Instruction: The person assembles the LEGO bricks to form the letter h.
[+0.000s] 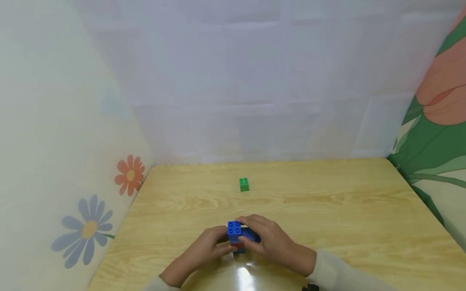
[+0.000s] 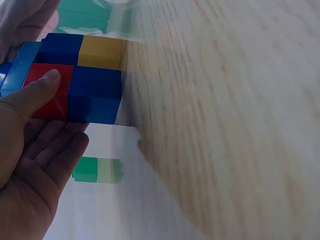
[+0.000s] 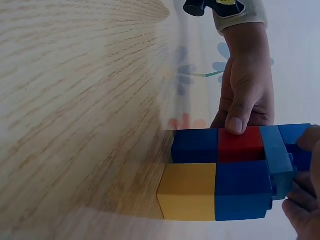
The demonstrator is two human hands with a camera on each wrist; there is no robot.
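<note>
A small stack of toy building bricks stands on the table. One column has a red brick above a dark blue brick; beside it, a blue brick sits on a yellow brick. A lighter blue brick bridges both columns, and a bright blue brick tops the left end. With its thumb on the red brick, my left hand grips the stack's side. My right hand pinches the upper part at the top brick, its fingertips partly cropped in its wrist view.
A green brick stands by itself farther back on the wooden table. Behind the table hangs a white sheet. Walls with painted flowers flank both sides.
</note>
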